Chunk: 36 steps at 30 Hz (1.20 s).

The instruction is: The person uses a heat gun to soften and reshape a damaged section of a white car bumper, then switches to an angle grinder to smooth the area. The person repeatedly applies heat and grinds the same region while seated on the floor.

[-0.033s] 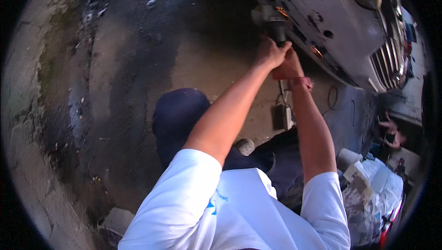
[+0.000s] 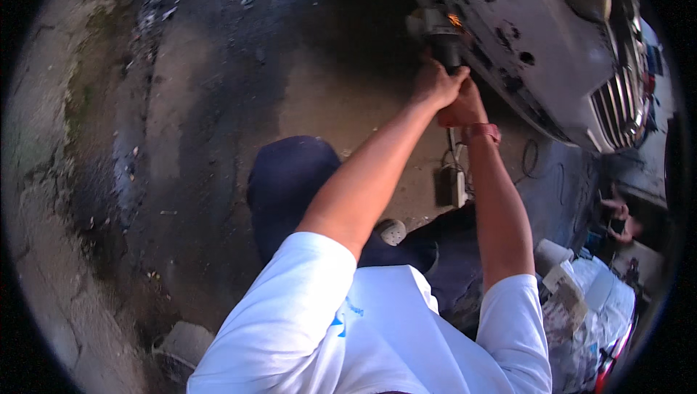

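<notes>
My left hand (image 2: 438, 88) and my right hand (image 2: 468, 106) are close together, both closed around a power tool (image 2: 446, 49) with a dark, thick body and a paler head, like a grinder or polisher. Its head is up against the lower front bumper of a pale car (image 2: 541, 49), whose paint is marked with dark patches. An orange glow shows on the bumper beside the tool head. What the head's working face looks like is hidden. A reddish watch or band (image 2: 481, 133) circles my right wrist. Below my hands a cord drops toward the floor.
A pale box (image 2: 458, 185) with cords stands on the concrete floor, below my hands. Loops of cable (image 2: 531, 158) lie to its right. Plastic-wrapped items (image 2: 592, 292) are piled at lower right. A rough wall (image 2: 43, 198) runs along the left, with a pale container (image 2: 185, 343) near it.
The view has shifted slightly, so everything sits a little farther right. A second orange glow lower along the bumper no longer shows. Both hands keep their hold on the power tool.
</notes>
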Motion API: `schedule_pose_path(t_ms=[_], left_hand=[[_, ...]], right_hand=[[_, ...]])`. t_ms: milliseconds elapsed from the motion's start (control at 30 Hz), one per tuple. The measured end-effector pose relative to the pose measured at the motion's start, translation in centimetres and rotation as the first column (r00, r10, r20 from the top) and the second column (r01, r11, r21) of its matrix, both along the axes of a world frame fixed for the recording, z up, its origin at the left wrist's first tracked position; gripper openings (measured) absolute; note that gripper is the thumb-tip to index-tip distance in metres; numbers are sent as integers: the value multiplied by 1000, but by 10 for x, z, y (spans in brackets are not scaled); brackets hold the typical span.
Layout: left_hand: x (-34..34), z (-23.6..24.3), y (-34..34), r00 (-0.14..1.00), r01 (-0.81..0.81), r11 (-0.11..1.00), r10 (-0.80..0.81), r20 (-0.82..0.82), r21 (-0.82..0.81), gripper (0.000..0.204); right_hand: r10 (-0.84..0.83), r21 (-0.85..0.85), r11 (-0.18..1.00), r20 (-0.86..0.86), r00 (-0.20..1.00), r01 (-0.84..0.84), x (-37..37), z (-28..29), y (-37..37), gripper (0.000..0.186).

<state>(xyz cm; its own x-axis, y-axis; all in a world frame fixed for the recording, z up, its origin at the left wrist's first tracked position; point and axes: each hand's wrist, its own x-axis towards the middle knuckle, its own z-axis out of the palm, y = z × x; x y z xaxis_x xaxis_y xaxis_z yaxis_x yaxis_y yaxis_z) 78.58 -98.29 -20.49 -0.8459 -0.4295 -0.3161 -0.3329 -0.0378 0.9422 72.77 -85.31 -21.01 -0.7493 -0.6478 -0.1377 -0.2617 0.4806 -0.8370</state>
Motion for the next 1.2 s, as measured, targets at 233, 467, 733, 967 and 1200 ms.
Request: schedule_pose_path(t_ms=[233, 467, 733, 967, 1200], left_hand=[[-7, 4, -7, 1000, 6, 1000, -6, -12, -22, 120], [-13, 4, -7, 999, 43, 996, -42, 6, -74, 122], [-13, 5, -12, 999, -39, 999, 40, -30, 37, 123], [-12, -7, -18, 1000, -15, 1000, 15, -8, 5, 118], [26, -26, 12, 998, 41, 999, -41, -53, -4, 118]], right_hand=[[-91, -171, 965, 492, 866, 199, -16, -12, 0, 41], [-148, -52, 984, 300, 942, 171, -9, 11, -9, 38], [-57, 168, 984, -17, 998, 59, -21, 16, -14, 40], [106, -104, 991, 225, 969, -84, -14, -9, -32, 35], [-185, -118, 972, 149, 971, 203, 45, -5, -3, 51]])
